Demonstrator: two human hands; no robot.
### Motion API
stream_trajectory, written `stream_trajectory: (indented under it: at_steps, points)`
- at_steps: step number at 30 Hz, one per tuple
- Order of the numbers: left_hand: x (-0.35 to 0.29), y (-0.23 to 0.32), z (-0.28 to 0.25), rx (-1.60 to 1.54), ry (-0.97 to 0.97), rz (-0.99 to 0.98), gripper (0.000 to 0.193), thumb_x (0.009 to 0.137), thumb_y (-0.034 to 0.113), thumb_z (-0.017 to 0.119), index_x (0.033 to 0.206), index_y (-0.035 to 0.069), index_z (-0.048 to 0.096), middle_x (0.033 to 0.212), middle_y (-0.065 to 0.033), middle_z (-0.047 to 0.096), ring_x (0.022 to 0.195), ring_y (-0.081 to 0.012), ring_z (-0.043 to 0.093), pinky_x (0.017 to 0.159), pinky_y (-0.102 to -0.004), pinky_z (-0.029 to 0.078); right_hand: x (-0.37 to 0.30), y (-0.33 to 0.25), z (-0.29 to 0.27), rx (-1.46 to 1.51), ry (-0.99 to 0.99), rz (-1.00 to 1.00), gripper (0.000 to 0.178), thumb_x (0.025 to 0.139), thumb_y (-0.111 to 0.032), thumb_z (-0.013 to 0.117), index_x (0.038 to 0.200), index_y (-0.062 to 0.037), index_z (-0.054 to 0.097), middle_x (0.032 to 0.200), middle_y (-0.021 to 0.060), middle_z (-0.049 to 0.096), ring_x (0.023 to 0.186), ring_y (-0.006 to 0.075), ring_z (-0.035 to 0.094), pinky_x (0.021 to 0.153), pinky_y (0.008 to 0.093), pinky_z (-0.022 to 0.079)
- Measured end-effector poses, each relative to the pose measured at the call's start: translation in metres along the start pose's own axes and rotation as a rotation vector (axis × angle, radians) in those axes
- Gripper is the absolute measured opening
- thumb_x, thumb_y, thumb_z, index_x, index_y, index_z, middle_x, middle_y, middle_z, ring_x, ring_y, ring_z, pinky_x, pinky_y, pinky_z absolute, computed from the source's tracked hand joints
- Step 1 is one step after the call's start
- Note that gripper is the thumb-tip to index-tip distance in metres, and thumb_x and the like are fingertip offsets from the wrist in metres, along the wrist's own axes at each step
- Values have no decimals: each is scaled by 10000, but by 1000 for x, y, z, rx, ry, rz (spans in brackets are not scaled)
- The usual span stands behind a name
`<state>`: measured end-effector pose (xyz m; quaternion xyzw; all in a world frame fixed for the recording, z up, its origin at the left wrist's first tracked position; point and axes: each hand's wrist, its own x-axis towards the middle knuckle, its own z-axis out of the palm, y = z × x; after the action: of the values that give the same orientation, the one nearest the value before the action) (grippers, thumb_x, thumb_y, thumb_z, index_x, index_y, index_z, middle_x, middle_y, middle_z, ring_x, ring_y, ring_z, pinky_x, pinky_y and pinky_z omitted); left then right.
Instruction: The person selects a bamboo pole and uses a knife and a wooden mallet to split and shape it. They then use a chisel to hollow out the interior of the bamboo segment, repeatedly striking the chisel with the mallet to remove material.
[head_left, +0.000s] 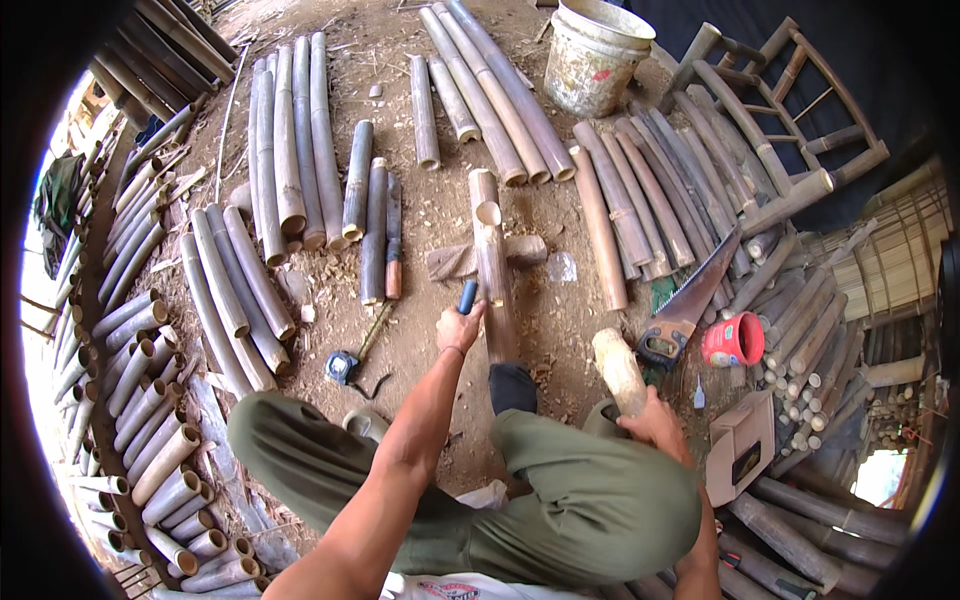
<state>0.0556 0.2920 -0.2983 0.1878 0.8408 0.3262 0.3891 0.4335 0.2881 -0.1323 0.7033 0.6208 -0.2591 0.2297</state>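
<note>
My left hand (460, 328) is closed around a blue-handled chisel (468, 294), beside a thick bamboo piece (489, 265); its blade cannot be made out. The bamboo has a round hole towards its far end and a small pale cut near my left hand. It lies lengthwise over a short wooden crosspiece (452, 263), its near end by my dark-covered foot (512, 388). Low on the right, my right hand (657, 425) grips a pale wooden mallet (618, 368), apart from the bamboo.
A handsaw (664, 343) and red cup (733, 340) lie right of the mallet. Left of centre is a tape measure (342, 367), partly pulled out. Cut bamboo (320, 140) lies in rows all around. A dirty white bucket (598, 60) and bamboo chair frame (760, 110) stand far right.
</note>
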Motion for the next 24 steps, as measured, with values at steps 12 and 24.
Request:
stream_trajectory:
  at_steps: [12,24]
  points:
    - [-47,110,-52,-201,-387,783,363,812,325,787,1095,131,667,984,-57,716,855,-170,694,753,-331,602,-18,33,78,851,57,-214,838,735,-276,817,1399,26,402,1265,162,585,1164,240,562,999,368,435]
    - [-83,70,10,-165,-474,1279,275,735,221,752,637,120,516,631,-37,504,614,-245,533,598,-373,385,-63,-36,2,1072,130,-163,878,725,-333,759,1414,28,352,1245,129,522,1130,215,519,991,345,410]
